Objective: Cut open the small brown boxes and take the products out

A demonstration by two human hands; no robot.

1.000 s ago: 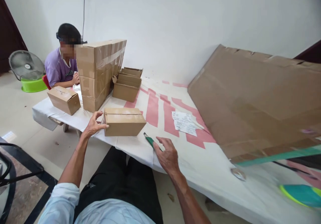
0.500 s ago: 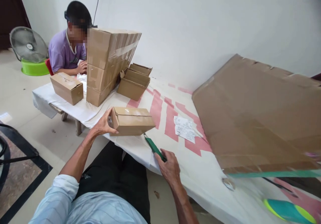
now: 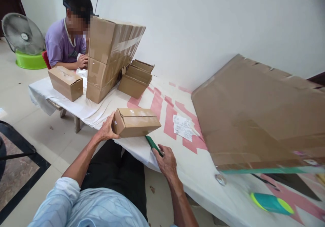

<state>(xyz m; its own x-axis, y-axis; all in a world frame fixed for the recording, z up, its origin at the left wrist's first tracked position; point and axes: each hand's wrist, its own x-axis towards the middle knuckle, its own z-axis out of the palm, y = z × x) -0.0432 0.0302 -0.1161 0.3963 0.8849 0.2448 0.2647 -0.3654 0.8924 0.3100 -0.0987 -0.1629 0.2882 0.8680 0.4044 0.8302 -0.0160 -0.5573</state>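
My left hand [image 3: 107, 130] grips the near end of a small closed cardboard box [image 3: 138, 122], which is tilted up off the white-covered table [image 3: 198, 172]. My right hand [image 3: 166, 161] is closed round a green-handled cutter [image 3: 151, 143] whose tip points under the box's right end. Both hands are at the table's near edge, above my dark trousers.
A tall stack of taped cartons [image 3: 111, 54], several open boxes [image 3: 135, 79] and a single closed box [image 3: 66, 83] stand at the far left, where another person [image 3: 67, 40] sits. A big flat cardboard sheet [image 3: 259, 111] leans right. A printed paper [image 3: 183, 127], tape roll [image 3: 220, 179], green-yellow object [image 3: 271, 203], floor fan [image 3: 21, 34].
My left hand has lifted and turned the small box's near end up from lying flat. My right hand has closed on the green cutter and drawn it toward the box.
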